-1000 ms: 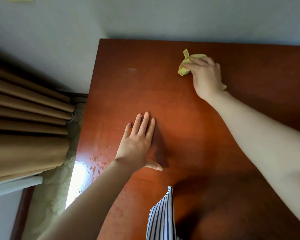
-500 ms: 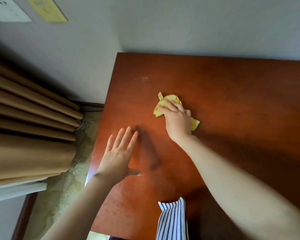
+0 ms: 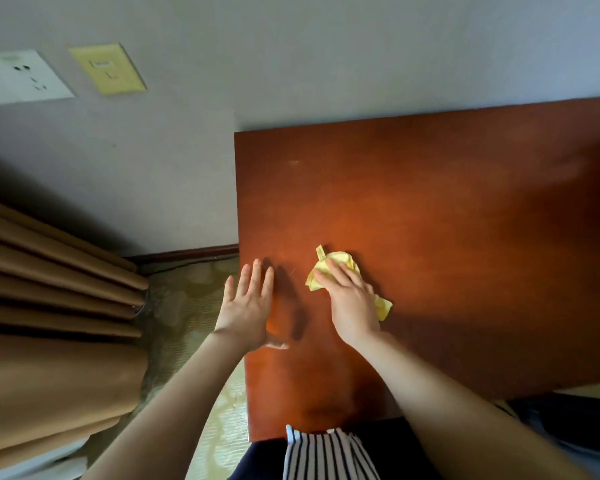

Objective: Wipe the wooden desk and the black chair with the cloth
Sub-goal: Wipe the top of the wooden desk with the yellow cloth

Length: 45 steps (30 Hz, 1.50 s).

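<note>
Head view: the reddish-brown wooden surface (image 3: 465, 237) fills the right and centre of the frame, its far edge against a pale wall (image 3: 291, 57). The yellow cloth (image 3: 335, 263) lies crumpled on the surface near its left edge, in the lower middle of the frame. A small tag sticks up at the cloth's top and one corner pokes out to the lower right.

The right hand (image 3: 352, 306) lies palm down on the cloth. Its fingers (image 3: 338, 277) are stretched out straight and press the cloth flat rather than clutching it. The left hand (image 3: 246, 313) is just left of it, over the left edge of the surface. Its fingers (image 3: 257, 275) are straight, close together and released, holding nothing. The thumb tip reaches over the wood. I cannot tell whether the palm touches the surface. The hand throws a dark shadow on the wood to its right.

In the upper left of the frame, a white socket plate (image 3: 18, 77) and a yellowish switch plate (image 3: 108, 69) sit side by side on the wall. A brown curtain (image 3: 49, 306) hangs in folds at the left. Patterned carpet (image 3: 187, 296) shows between it and the surface, with a dark baseboard (image 3: 187, 252) along the wall. A striped garment (image 3: 326, 455) shows at the bottom centre.
</note>
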Available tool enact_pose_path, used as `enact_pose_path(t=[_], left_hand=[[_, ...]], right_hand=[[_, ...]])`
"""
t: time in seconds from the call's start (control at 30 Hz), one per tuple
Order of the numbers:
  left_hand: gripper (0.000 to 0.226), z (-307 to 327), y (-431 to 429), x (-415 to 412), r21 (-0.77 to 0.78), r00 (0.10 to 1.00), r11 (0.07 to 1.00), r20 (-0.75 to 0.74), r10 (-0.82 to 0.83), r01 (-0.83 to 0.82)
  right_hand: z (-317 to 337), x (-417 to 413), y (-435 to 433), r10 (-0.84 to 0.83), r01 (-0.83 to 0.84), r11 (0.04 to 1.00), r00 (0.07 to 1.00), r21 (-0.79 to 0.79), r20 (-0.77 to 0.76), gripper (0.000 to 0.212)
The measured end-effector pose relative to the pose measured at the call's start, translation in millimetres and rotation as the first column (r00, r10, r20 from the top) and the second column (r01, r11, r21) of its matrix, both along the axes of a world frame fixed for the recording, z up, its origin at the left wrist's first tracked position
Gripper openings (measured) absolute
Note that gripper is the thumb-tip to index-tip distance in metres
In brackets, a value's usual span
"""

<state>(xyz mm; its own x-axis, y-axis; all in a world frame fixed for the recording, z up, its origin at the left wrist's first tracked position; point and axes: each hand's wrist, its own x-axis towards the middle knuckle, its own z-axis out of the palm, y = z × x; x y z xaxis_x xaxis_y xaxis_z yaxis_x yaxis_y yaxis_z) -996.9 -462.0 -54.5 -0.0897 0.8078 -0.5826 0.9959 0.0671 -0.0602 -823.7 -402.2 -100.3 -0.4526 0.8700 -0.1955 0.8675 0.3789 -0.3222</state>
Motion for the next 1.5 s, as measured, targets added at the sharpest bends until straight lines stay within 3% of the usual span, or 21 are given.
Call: enact_pose_path(t=[0.27,0.43,0.67,0.83,1.1,1.3,1.5], left_hand=[[0.144,-9.5,7.8,-16.0,-0.004,0.999,1.0,-0.041,-0.026,0.026],[0.15,-18.3,22.4,-23.6,-0.046,0.997,0.998,-0.067,-0.04,0.037],[0.15,-25.7,27.8,-8.5,-0.012,0.994,1.0,-0.109,-0.008,0.007],[0.151,-22.8,30.9,-3.0,-0.003,0.99,1.0,-0.14,-0.007,0.006],[0.152,-26.7,30.9,-1.6,0.009,0.988,1.0,-0.152,0.007,-0.005],[0.154,-28.8,36.5,-1.0,-0.043,0.988,0.999,-0.156,-0.006,-0.001],[0.153,-28.0,38.5,-1.8,-0.054,0.989,0.999,-0.148,-0.017,0.009]], right_hand=[[10.2,0.4,-48.3,0.028,-0.03,0.999,0.998,-0.033,-0.052,0.047],[15.1,18.9,-46.2,0.056,-0.059,0.997,0.997,0.053,0.054,0.044],[19.1,21.5,-17.9,0.238,-0.246,0.964,0.968,0.099,0.079,0.042],[20.1,18.8,33.2,0.273,-0.283,0.938,0.959,0.198,0.076,0.043],[23.7,10.4,130.6,0.148,-0.168,0.978,0.977,0.122,0.155,0.045],[17.3,0.6,139.7,-0.18,0.161,0.981,0.964,0.11,0.197,0.052],[18.9,-21.3,102.1,-0.099,0.099,0.995,0.977,0.008,0.191,0.064]])
